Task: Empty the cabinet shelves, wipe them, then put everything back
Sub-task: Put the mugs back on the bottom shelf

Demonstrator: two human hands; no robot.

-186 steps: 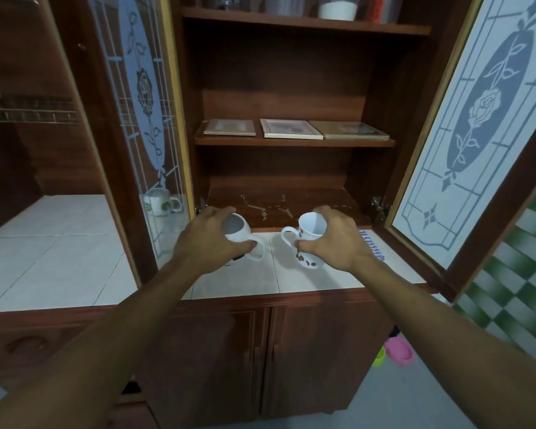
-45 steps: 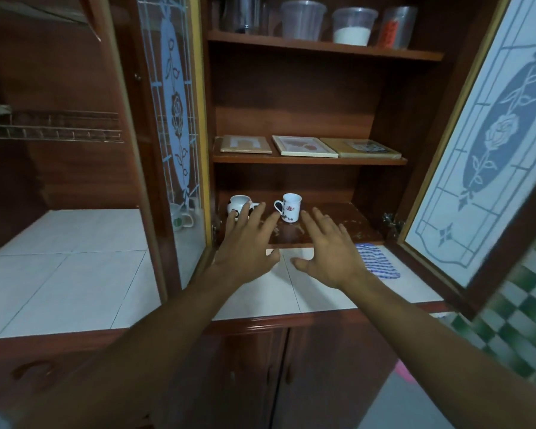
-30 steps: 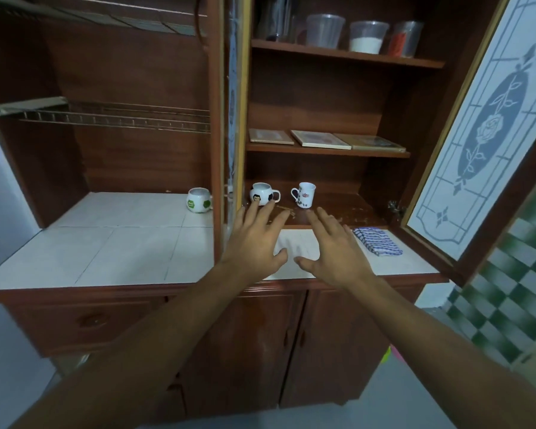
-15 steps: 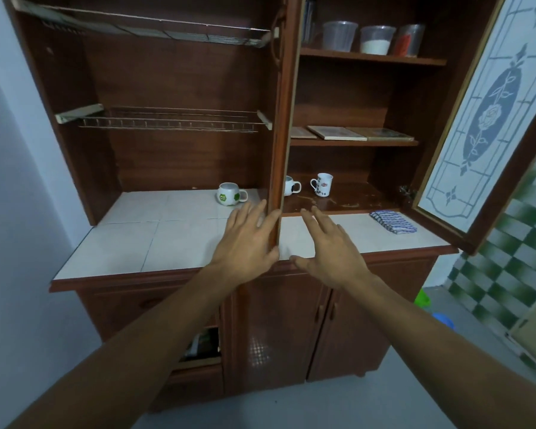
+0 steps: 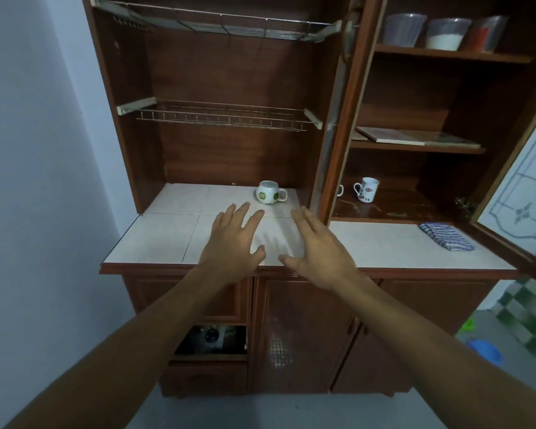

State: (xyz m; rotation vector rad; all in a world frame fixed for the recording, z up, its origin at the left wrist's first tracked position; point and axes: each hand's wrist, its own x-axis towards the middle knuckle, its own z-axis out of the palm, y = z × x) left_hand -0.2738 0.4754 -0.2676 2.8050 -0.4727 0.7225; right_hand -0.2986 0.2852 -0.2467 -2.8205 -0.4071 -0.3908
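Worktop (image 5: 155, 239): I see L hand (image 5: 232, 239) & R hand (image 5: 316, 246) spread, empty, above it; green-spotted mug (image 5: 268, 193) beyond, patterned mug (image 5: 367, 188) on btm shelf (image 5: 399, 209).

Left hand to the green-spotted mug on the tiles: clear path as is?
Probably yes. The left hand is open and empty over the tiled counter, with only bare tile between it and the green-spotted mug. The door edge stands right of that line.
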